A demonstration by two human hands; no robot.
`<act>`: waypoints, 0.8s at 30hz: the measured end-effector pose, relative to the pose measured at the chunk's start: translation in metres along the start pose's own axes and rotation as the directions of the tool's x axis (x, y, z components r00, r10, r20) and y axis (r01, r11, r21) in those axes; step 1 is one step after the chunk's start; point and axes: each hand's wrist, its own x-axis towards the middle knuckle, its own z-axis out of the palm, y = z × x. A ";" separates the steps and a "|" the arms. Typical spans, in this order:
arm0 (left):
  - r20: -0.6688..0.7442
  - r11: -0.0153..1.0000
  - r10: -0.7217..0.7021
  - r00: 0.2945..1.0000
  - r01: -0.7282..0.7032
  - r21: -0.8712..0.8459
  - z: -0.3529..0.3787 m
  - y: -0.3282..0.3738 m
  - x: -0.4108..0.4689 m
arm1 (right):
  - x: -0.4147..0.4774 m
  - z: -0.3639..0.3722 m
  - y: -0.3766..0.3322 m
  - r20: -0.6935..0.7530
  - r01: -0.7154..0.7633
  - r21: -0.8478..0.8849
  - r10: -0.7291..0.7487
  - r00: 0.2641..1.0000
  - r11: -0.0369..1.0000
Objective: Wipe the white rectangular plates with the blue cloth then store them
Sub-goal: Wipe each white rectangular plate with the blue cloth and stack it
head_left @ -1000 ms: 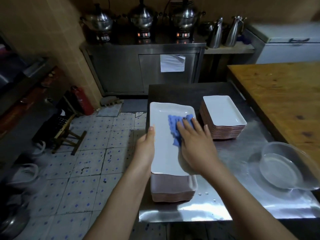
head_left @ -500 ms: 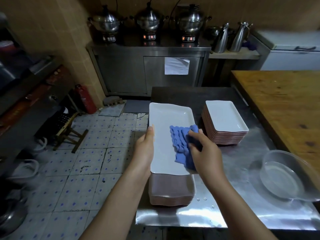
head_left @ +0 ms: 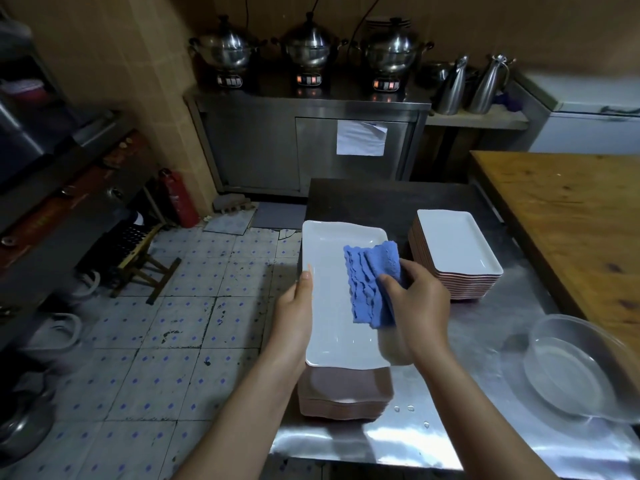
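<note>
A white rectangular plate [head_left: 329, 292] is held above a stack of plates [head_left: 346, 396] that lie face down at the near left of the steel table. My left hand [head_left: 294, 317] grips the plate's left edge, thumb on its rim. My right hand [head_left: 415, 303] holds the folded blue cloth [head_left: 370, 282] against the plate's right half, fingers curled round the cloth at the plate's right edge. A second stack of white plates [head_left: 453, 247], face up, stands to the right.
A clear plastic bowl [head_left: 575, 368] sits at the near right of the steel table [head_left: 433, 434]. A wooden counter [head_left: 571, 216] borders the right side. Behind stand a steel cabinet [head_left: 311, 143] with three pots and two jugs. Tiled floor and a stool lie to the left.
My right hand slid the blue cloth from the plate's middle toward its right edge, and its fingers curled round the cloth. My left hand kept its hold on the plate.
</note>
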 end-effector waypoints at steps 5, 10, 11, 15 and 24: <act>-0.030 1.000 0.004 1.000 -0.003 0.031 -0.006 -0.008 0.003 | -0.002 0.008 0.006 -0.049 0.005 0.009 -0.005 0.999 1.000; -0.042 0.997 -0.037 0.998 0.040 0.067 -0.015 -0.019 0.008 | 0.018 -0.001 0.016 0.004 -0.144 0.204 0.147 0.989 0.968; -0.048 0.995 -0.052 0.997 0.056 0.086 -0.017 -0.021 0.009 | 0.022 -0.004 0.020 0.052 -0.222 0.292 0.217 0.975 0.930; -0.059 0.973 -0.094 0.994 0.104 0.205 -0.022 -0.034 0.016 | 0.031 -0.017 0.036 0.291 -0.485 0.498 0.388 0.874 0.719; -0.027 0.905 -0.101 0.994 0.103 0.413 -0.026 -0.065 0.038 | 0.025 -0.021 0.054 0.492 -0.663 0.531 0.445 0.749 0.529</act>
